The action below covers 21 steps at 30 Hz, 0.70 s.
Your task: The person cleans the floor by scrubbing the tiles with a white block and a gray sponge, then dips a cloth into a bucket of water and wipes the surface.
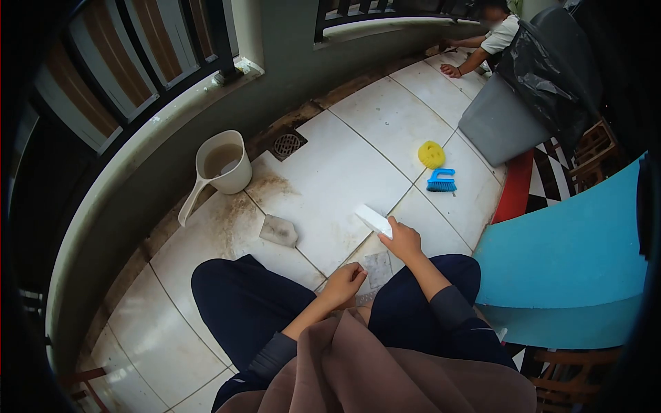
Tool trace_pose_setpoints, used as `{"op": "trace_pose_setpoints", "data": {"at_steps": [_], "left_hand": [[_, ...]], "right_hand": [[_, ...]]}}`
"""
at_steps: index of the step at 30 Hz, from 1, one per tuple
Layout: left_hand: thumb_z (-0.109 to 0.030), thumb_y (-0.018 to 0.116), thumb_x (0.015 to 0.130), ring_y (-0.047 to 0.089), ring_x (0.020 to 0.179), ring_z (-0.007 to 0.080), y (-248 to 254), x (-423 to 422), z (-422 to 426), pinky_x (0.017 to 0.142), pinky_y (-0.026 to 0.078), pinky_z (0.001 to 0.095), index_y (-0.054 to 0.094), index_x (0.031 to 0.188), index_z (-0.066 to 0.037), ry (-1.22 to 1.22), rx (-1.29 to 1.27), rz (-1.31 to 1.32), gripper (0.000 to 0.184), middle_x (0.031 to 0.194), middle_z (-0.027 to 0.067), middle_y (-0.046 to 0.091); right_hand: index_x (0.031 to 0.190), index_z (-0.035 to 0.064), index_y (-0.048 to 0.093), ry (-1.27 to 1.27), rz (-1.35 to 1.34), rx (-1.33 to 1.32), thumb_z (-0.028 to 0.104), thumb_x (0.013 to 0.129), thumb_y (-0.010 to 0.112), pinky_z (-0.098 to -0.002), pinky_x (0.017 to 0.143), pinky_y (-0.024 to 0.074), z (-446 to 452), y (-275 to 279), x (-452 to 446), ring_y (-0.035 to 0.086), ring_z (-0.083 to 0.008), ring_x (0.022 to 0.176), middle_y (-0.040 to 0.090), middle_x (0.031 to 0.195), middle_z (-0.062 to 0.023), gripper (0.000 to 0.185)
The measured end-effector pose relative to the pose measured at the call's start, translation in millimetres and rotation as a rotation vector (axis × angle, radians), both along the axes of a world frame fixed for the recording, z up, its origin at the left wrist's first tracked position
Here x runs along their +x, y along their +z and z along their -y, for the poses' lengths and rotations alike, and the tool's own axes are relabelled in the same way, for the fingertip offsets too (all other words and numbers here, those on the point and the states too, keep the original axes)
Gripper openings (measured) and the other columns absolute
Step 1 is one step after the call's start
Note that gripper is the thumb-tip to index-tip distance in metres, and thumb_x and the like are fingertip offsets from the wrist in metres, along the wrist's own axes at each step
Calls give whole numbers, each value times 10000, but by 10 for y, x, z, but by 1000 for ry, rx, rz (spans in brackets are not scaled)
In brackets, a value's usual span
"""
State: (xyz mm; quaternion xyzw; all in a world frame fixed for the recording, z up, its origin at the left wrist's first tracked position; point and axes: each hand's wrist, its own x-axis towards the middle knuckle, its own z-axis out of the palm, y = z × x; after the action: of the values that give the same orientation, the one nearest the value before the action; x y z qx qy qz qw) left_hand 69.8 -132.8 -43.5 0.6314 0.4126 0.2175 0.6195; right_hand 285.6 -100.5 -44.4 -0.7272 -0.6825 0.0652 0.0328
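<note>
My right hand is closed around one end of a white rectangular sponge block, held just over the white floor tiles. Between my knees, my left hand has its fingers curled in; whether anything is inside them is hidden. Close beside it lies a flat grey-white piece whose kind I cannot make out. A greyish, stained sponge block rests on the tiles to the left. Further off to the right, a yellow round scrubber sits just behind a blue scrubbing brush, bristles toward me.
A cream dipper of murky water stands by the low wall, near a floor drain and brown grime. Another person crouches at the far right, behind a grey bin with a black bag. A blue surface borders my right.
</note>
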Motion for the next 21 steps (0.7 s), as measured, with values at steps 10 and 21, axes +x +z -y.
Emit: {"op": "trace_pose_setpoints", "data": {"at_steps": [10,21], "left_hand": [[-245,534,856,536,591,236,-6,-23,20,570,412,349,558,785,4,-25,5,-22,260,648,128,562],[-250,537,856,540,586,251,21,22,35,568,414,357,555,792,6,-57,-21,8,264,648,137,567]], "right_hand": [[1058,108,495,-54,61,8,390,732,628,-412,540,507,-1,90,14,635,-292,612,623,679,-124,452],[1057,98,489,11,74,-13,410,745,607,-423,535,495,-60,63,-70,629,-307,608,622,658,-128,457]]}}
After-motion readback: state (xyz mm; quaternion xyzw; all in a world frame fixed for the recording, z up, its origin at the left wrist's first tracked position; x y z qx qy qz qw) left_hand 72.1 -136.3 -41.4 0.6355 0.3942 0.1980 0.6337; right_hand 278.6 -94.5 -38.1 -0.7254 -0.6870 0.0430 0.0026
